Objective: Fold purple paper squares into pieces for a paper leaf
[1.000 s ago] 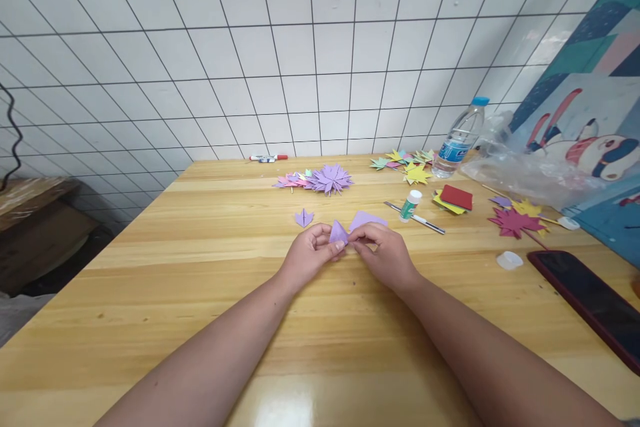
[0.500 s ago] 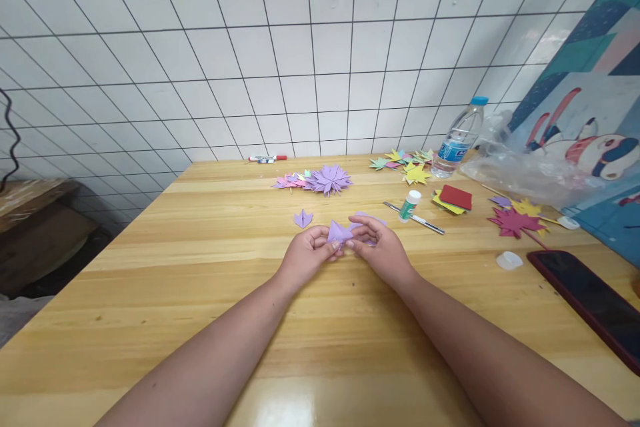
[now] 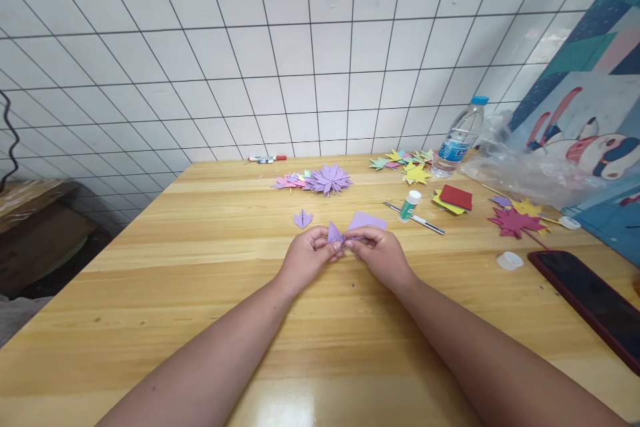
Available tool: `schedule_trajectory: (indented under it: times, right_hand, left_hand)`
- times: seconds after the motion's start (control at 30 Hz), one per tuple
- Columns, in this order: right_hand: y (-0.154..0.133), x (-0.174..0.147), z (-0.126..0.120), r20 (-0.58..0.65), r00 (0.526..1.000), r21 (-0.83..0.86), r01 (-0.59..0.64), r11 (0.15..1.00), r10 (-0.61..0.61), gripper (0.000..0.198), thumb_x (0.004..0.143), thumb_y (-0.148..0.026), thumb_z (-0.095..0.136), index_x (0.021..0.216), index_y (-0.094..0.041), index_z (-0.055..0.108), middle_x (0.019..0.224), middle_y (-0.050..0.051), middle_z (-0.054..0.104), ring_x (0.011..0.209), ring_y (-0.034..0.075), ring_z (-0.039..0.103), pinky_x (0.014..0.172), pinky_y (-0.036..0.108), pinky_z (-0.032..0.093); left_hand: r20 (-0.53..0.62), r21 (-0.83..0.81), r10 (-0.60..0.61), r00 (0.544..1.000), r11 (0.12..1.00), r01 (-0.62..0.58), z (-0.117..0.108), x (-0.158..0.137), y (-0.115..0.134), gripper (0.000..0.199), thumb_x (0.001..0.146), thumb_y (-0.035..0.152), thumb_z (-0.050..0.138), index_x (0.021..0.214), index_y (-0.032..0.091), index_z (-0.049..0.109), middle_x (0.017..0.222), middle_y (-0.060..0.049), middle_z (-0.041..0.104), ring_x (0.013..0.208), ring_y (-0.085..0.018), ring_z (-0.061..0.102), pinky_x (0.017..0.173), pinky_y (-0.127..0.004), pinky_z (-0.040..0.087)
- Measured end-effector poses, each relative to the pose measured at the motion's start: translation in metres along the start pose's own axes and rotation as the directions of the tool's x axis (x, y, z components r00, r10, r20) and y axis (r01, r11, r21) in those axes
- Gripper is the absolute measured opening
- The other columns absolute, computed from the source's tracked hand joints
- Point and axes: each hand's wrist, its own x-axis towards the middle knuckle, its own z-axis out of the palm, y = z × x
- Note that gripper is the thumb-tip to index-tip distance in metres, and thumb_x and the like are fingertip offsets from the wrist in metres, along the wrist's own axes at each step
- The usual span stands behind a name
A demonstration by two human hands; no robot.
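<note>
A small piece of folded purple paper [image 3: 335, 233] is held between my two hands, just above the wooden table [image 3: 200, 280]. My left hand [image 3: 310, 250] pinches its left side with thumb and fingers. From the other side, my right hand [image 3: 377, 247] grips the right edge, thumb below and fingers above. Part of the paper is hidden by the fingers. Beyond my left hand lies a folded purple leaf shape [image 3: 303, 219]. Behind my right hand rests a flat purple paper sheet [image 3: 367, 220], its near edge covered.
Farther back are a purple paper flower [image 3: 329, 179] and markers [image 3: 267, 159]. On the right stand a glue stick [image 3: 410, 206] and a water bottle [image 3: 459, 138], near a pen [image 3: 427, 225], coloured paper squares [image 3: 456, 197], a crimson paper leaf [image 3: 514, 222], a white cap [image 3: 510, 261] and a phone [image 3: 590, 300].
My right fingers have lowered and flattened over the paper's right side, which has folded narrower. More of the flat purple sheet behind shows. My left hand has barely moved.
</note>
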Motion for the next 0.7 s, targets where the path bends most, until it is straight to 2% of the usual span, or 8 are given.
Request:
schedule_trajectory:
  times: [0.07,0.2,0.33,0.53,0.6,0.7]
  right_hand:
    - [-0.0002,-0.0003,0.0002,-0.005,1.000,-0.011,-0.017,1.000,0.017,0.022,0.066,-0.027,0.065,0.087,-0.019,0.067,0.083,0.004,0.069,0.067,0.015,0.062,0.059,0.026,0.050]
    - [-0.0002,-0.0009,0.0009,-0.014,1.000,-0.051,-0.012,0.999,0.011,0.015,0.068,-0.028,0.063,0.079,-0.018,0.066,0.076,0.004,0.069,0.063,0.014,0.061,0.058,0.026,0.049]
    - [-0.0014,-0.0018,0.0006,-0.056,0.996,-0.172,0.063,0.983,-0.074,0.009,0.070,-0.024,0.061,0.077,-0.019,0.066,0.079,0.003,0.069,0.065,0.014,0.060,0.062,0.026,0.047]
    - [-0.0031,-0.0039,-0.0021,-0.002,0.973,-0.398,0.211,0.893,-0.231,0.008,0.074,-0.019,0.058,0.075,-0.022,0.066,0.075,0.001,0.065,0.064,0.013,0.057,0.061,0.026,0.043]
    - [-0.0024,-0.0038,-0.0025,0.012,0.969,-0.410,0.229,0.883,-0.246,0.009,0.074,-0.019,0.058,0.076,-0.023,0.066,0.075,0.001,0.065,0.064,0.014,0.056,0.061,0.026,0.043]
    - [0.0001,-0.0025,-0.0025,0.019,0.974,-0.329,0.218,0.919,-0.224,0.012,0.073,-0.020,0.060,0.083,-0.023,0.066,0.080,0.001,0.066,0.063,0.013,0.057,0.059,0.025,0.045]
  left_hand:
    - [0.004,-0.007,-0.001,1.000,1.000,0.001,-0.0001,-0.0003,0.0006,0.033,0.067,0.036,0.071,0.089,0.014,0.061,0.074,-0.006,0.069,0.069,-0.016,0.065,0.063,-0.026,0.050]
    - [0.034,-0.017,-0.013,0.999,1.000,0.014,0.0003,-0.0009,0.0025,0.033,0.067,0.036,0.071,0.088,0.014,0.060,0.078,-0.006,0.069,0.072,-0.016,0.065,0.066,-0.026,0.050]
    - [0.073,-0.011,0.015,0.997,1.000,-0.014,0.0036,-0.0012,0.0021,0.033,0.064,0.031,0.073,0.089,0.014,0.059,0.085,-0.006,0.069,0.079,-0.017,0.065,0.074,-0.028,0.049]
    - [0.038,0.047,0.029,0.999,0.998,-0.031,0.0072,-0.0029,0.0010,0.028,0.064,0.031,0.072,0.084,0.015,0.060,0.073,-0.002,0.067,0.065,-0.014,0.062,0.064,-0.024,0.047]
    - [0.037,0.062,0.042,0.998,0.997,-0.044,0.0069,-0.0035,0.0015,0.026,0.065,0.030,0.071,0.083,0.015,0.060,0.073,-0.002,0.067,0.066,-0.014,0.062,0.064,-0.024,0.047]
    - [0.034,0.032,0.019,0.999,0.999,-0.020,0.0061,-0.0034,0.0023,0.028,0.064,0.031,0.072,0.084,0.015,0.060,0.072,-0.002,0.067,0.065,-0.014,0.062,0.064,-0.024,0.047]
